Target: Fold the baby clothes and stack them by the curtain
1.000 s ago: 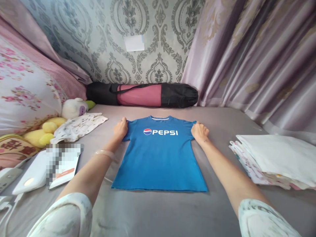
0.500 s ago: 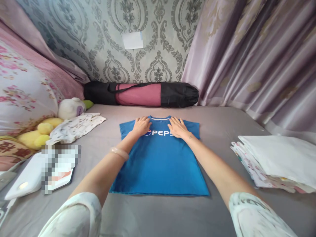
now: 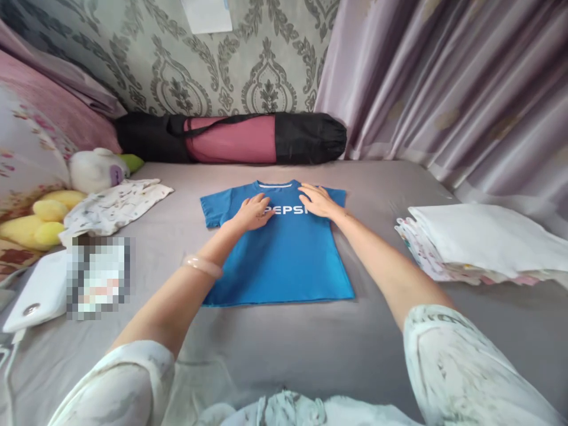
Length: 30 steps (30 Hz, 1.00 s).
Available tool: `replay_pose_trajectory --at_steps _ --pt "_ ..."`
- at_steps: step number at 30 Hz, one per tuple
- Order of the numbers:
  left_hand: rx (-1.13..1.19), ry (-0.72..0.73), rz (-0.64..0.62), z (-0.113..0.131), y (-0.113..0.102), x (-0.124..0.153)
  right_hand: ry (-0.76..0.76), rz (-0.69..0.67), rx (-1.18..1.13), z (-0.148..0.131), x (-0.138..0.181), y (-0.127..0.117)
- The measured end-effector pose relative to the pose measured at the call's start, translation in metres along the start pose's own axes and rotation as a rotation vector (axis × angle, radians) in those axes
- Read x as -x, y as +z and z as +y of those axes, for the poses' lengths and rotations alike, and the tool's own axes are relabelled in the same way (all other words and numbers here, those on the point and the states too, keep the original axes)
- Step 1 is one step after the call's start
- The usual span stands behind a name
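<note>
A blue T-shirt with white PEPSI lettering lies spread flat, front up, its neckline away from me. Over the left part of its chest is my left hand, fingers stretched out and partly covering the print. My right hand is at the upper right of the chest near the collar, fingers spread. Both hands hold nothing; whether they press on the cloth or hover just over it I cannot tell. A pale bangle circles my left wrist.
On the grey sheet, a stack of folded clothes sits right. Left are a patterned cloth, yellow plush toy, white plush toy, white device with a cable and blurred phone-like object. A rolled mat bag lies against the wall.
My view has tilted down, so everything sits higher in the picture. My left hand has shifted down from the shirt's shoulder toward the print; my right hand stays near the collar.
</note>
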<state>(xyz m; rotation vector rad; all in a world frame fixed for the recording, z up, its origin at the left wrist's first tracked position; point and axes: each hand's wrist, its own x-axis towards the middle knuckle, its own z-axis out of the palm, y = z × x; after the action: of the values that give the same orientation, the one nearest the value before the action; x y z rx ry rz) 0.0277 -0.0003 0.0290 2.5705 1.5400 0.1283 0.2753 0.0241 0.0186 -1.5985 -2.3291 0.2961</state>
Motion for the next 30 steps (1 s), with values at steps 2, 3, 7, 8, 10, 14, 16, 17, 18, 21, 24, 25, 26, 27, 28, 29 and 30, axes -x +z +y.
replay_pose_trajectory --at_steps 2,3,7,8,10,14,16,17,18,21,24,25,26,27,28,29,30 --pt "0.055 0.118 0.048 0.026 -0.008 0.023 -0.093 0.052 -0.034 0.009 0.017 -0.011" --pt "0.084 0.163 0.055 0.041 -0.011 0.035 -0.113 0.074 -0.053 0.015 0.026 -0.016" --pt "0.182 0.313 -0.014 0.105 -0.015 0.079 -0.107 0.111 -0.102 0.038 0.055 -0.031" --pt "0.193 0.337 -0.034 0.120 -0.014 0.088 -0.115 0.104 -0.109 0.043 0.060 -0.032" --pt "0.203 0.358 -0.072 0.145 -0.011 0.103 -0.155 0.074 -0.115 0.050 0.066 -0.033" --pt "0.213 0.315 -0.127 0.175 0.003 0.119 -0.296 0.007 -0.054 0.051 0.074 -0.029" --pt "0.231 0.291 -0.112 0.180 0.012 0.122 -0.332 0.016 -0.006 0.046 0.080 -0.028" --pt "0.242 0.282 -0.094 0.181 0.015 0.124 -0.336 0.027 0.025 0.042 0.083 -0.029" --pt "0.247 0.274 -0.074 0.182 0.018 0.125 -0.331 0.037 0.064 0.039 0.086 -0.030" --pt "0.224 0.253 -0.040 0.187 0.020 0.130 -0.319 0.032 0.227 0.031 0.094 -0.034" --pt "0.178 0.249 -0.033 0.193 0.018 0.135 -0.338 0.003 0.345 0.031 0.100 -0.035" --pt "0.170 0.249 -0.026 0.194 0.018 0.136 -0.345 -0.002 0.364 0.032 0.101 -0.033" --pt "0.165 0.246 -0.018 0.196 0.018 0.137 -0.350 -0.003 0.376 0.034 0.101 -0.032" --pt "0.165 0.239 -0.011 0.197 0.019 0.137 -0.350 -0.001 0.384 0.035 0.102 -0.031" --pt "0.171 0.226 -0.004 0.199 0.020 0.137 -0.346 0.003 0.389 0.037 0.102 -0.029" --pt "0.183 0.206 0.002 0.200 0.021 0.136 -0.341 0.005 0.389 0.037 0.102 -0.028" --pt "0.202 0.183 0.006 0.201 0.022 0.135 -0.336 0.005 0.384 0.038 0.102 -0.028"
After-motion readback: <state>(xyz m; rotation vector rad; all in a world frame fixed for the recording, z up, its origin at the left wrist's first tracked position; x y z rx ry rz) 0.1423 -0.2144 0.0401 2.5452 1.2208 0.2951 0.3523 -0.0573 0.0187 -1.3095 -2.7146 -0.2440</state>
